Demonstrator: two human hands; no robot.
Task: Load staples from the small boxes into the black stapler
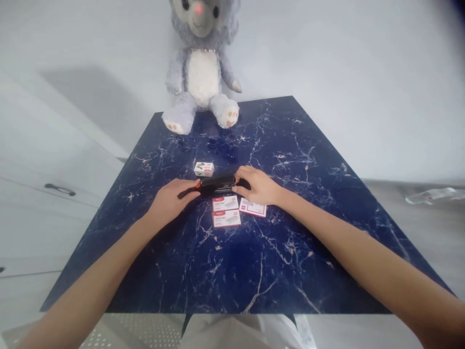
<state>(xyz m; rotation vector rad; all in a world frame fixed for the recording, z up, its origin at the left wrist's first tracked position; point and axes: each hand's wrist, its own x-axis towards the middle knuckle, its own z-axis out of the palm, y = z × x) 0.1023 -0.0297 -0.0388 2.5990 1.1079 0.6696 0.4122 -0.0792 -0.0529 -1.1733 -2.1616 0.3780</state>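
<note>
A black stapler (218, 181) lies crosswise over the blue table, with a small orange spot at its left end. My left hand (170, 196) pinches that left end between thumb and fingers. Around the right end, my right hand (258, 184) is closed, its thumb low and fingers above. Just below the stapler sit two red-and-white staple boxes, an upper box (225, 203) and a lower box (227, 218). Partly under my right hand is another red-and-white box or card (253, 207). Behind the stapler stands a small white box (204, 168) with a dark picture on it.
A large grey plush toy (203, 72) sits at the far edge of the marbled blue table (261, 271), against the wall. White cabinets with a dark handle (60, 189) are on the left. Clear plastic (432, 195) lies on the floor at right.
</note>
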